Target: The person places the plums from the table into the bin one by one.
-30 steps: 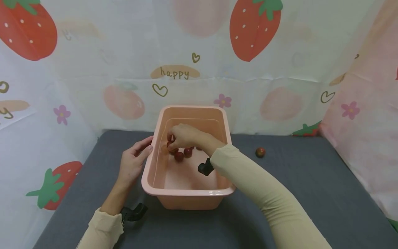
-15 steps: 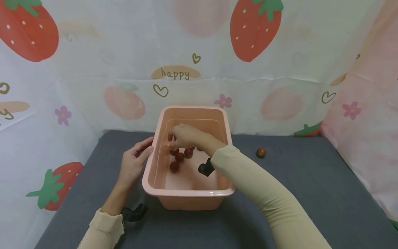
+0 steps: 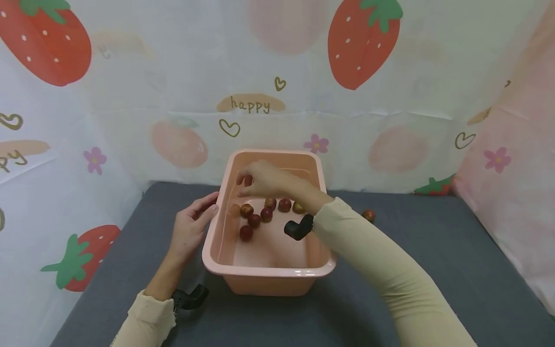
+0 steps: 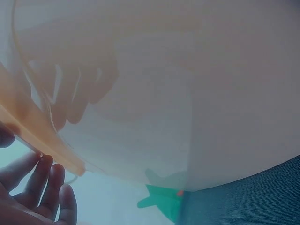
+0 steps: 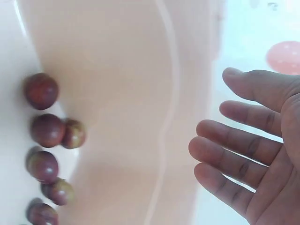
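Note:
A pink plastic basin (image 3: 269,272) stands on the dark cloth. Several small round fruits (image 3: 254,220), dark red with yellow-green patches and plum-like, lie loose on its floor. Over the basin's far left part, my right hand (image 3: 266,179) hovers with nothing in it. In the right wrist view the right hand (image 5: 253,145) has its fingers spread and fairly straight, apart from the fruits (image 5: 47,130). My left hand (image 3: 188,229) touches the basin's left rim from outside. Fingertips of the left hand (image 4: 40,187) meet the rim (image 4: 51,145) in the left wrist view.
One more reddish fruit (image 3: 369,215) lies on the dark cloth (image 3: 433,260) right of the basin, just beyond the right sleeve (image 3: 381,260). A white curtain (image 3: 277,62) printed with strawberries rises behind. A black wrist camera (image 3: 299,227) hangs inside the basin's outline.
The right hand let go of a fruit and rose up and back from the group. One fruit now lies nearer the basin's front left. The left hand stays at the rim; the head view shifted slightly.

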Tool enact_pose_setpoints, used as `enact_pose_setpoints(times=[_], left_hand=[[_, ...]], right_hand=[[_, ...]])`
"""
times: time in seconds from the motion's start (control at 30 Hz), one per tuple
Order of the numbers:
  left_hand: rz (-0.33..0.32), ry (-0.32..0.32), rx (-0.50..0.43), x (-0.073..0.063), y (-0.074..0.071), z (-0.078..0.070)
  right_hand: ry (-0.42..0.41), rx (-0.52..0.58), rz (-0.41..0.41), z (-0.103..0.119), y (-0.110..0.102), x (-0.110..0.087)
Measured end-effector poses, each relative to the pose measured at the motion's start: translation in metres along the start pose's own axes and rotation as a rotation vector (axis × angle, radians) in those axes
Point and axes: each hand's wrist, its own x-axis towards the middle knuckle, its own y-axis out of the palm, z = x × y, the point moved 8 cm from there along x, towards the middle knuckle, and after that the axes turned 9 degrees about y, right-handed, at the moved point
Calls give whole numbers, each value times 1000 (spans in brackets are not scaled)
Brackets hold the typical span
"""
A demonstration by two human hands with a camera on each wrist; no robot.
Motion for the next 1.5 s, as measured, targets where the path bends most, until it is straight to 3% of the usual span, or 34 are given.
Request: enact_pose_setpoints(times=[0.2,0.37,0.73,0.97,1.13,1.33,1.5], left_hand=[[-11,10,-4,0,0,-2],[-5,8,2,0,1,-2],[-5,15,3,0,1,-1],[-2,15,-2,-1,2,0],[3,8,-1,0,2,1],[-3,5,4,0,2,0],[-2,2,-1,-1,2,0]], right_hand=[[-21,59,-63,4,-31,-24],[-50,100,-166,-1,-58,-46],[-25,205,-317,-44,-88,-93],[30,288,-351,-83,-92,-115],[119,334,-353,-115,-91,-130],[150,303,-396,-149,-89,-139],[201,310,-400,-182,-76,-142]])
